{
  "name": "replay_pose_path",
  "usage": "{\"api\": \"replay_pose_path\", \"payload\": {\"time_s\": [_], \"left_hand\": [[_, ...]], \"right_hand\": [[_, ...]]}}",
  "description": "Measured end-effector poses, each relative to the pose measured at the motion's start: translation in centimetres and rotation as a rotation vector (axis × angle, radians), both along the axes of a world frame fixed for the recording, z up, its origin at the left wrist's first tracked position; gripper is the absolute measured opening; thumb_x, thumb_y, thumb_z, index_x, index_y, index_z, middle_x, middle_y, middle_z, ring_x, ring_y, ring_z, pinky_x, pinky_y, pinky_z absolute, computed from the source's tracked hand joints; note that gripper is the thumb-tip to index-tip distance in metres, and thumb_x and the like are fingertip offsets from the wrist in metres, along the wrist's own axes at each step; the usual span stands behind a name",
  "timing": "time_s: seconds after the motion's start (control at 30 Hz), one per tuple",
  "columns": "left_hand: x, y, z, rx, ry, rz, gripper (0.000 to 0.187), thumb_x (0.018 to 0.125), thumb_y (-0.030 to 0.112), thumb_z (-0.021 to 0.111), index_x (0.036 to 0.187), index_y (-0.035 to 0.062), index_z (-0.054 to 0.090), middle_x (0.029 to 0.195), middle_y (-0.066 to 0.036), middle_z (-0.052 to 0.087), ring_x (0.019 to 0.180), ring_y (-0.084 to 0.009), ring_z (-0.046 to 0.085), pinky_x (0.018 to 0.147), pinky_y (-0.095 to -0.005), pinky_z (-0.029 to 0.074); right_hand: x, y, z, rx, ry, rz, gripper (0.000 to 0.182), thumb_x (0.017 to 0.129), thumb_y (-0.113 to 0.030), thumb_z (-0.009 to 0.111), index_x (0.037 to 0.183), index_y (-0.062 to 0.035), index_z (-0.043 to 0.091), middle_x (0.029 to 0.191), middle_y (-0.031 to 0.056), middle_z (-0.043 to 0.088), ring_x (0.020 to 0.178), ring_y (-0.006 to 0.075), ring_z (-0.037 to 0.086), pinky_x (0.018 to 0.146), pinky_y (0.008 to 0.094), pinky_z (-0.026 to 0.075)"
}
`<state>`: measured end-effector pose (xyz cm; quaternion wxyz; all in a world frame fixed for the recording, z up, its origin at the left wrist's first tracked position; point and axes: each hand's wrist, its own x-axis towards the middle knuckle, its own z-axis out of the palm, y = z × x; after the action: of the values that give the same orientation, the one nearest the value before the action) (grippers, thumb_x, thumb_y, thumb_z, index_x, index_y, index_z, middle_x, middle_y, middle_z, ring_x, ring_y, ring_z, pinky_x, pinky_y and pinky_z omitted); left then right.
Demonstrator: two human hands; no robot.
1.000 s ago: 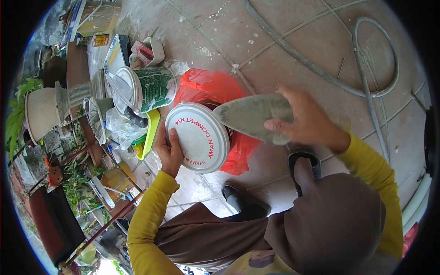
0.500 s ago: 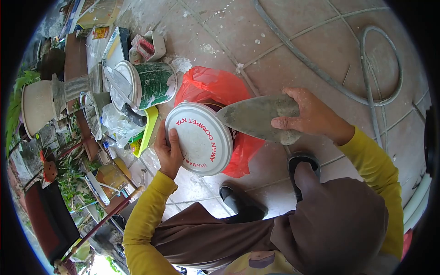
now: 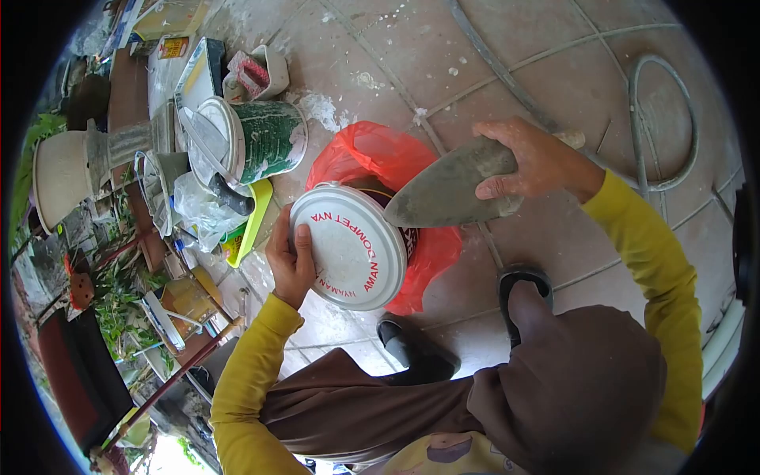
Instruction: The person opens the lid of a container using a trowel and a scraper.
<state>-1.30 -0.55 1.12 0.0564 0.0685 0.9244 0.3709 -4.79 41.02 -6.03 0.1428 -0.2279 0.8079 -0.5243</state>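
A tub with a white lid (image 3: 348,247) and red lettering is held at its left edge by my left hand (image 3: 293,257), thumb on top of the lid. My right hand (image 3: 534,158) grips a grey trowel (image 3: 451,186) by the rear of its blade. The blade's tip rests at the upper right rim of the lid, and part of the handle shows behind the hand. A red plastic bag (image 3: 372,154) lies around the tub's dark side. Whether the lid is loose cannot be seen.
At the left stand a green bucket (image 3: 273,141) with a knife on its lid, a yellow-green dustpan (image 3: 257,218) and a white container (image 3: 273,71) with a sponge. A grey hose (image 3: 693,119) curls on the tiles at the upper right. My shoes are below the tub.
The tub has shifted slightly right and down, and its lid is turned a little. The trowel is tilted more, and its handle now shows behind my right hand.
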Motion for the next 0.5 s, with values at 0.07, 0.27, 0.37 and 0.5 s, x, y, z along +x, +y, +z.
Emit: {"api": "replay_pose_path", "payload": {"time_s": [0.07, 0.27, 0.37, 0.5], "left_hand": [[0.0, 0.0, 0.0, 0.01, -0.002, -0.015, 0.046, 0.103, 0.026, 0.053, 0.13, -0.0107, 0.053, 0.113, -0.021, 0.067, 0.103, -0.0233, 0.064, 0.092, -0.0358, 0.05], [0.0, 0.1, 0.3, 0.011, -0.053, 0.003, 0.049, 0.103, 0.027, 0.053, 0.132, -0.0119, 0.051, 0.114, -0.021, 0.066, 0.104, -0.0228, 0.063, 0.093, -0.0351, 0.049], [-0.1, 0.0, 0.3, -0.015, -0.044, -0.014, 0.049, 0.103, 0.027, 0.053, 0.133, -0.0122, 0.05, 0.115, -0.021, 0.066, 0.104, -0.0227, 0.064, 0.094, -0.0344, 0.049], [-0.2, 0.1, 0.1, 0.0, -0.056, -0.002, 0.049, 0.103, 0.026, 0.053, 0.133, -0.0122, 0.05, 0.115, -0.021, 0.066, 0.104, -0.0226, 0.064, 0.094, -0.0345, 0.049]], "right_hand": [[1.8, -0.1, 3.4, -0.068, -0.131, -0.014, 0.047, 0.075, -0.027, 0.083, 0.103, 0.0047, 0.062, 0.092, 0.0228, 0.066, 0.085, 0.0301, 0.067, 0.078, 0.0402, 0.051], [7.6, -1.8, 4.8, -0.162, -0.549, -0.264, 0.062, 0.072, -0.032, 0.087, 0.107, 0.0091, 0.057, 0.089, 0.0219, 0.064, 0.084, 0.0269, 0.065, 0.079, 0.039, 0.051], [6.5, -2.2, 7.3, 0.028, -0.32, -0.264, 0.056, 0.073, -0.031, 0.086, 0.103, 0.0072, 0.058, 0.089, 0.0192, 0.066, 0.081, 0.0249, 0.064, 0.076, 0.0385, 0.05], [4.3, -1.2, 6.7, 0.032, -0.337, -0.166, 0.056, 0.074, -0.031, 0.085, 0.105, 0.0072, 0.059, 0.092, 0.0208, 0.067, 0.087, 0.0289, 0.066, 0.078, 0.0408, 0.05]]}}
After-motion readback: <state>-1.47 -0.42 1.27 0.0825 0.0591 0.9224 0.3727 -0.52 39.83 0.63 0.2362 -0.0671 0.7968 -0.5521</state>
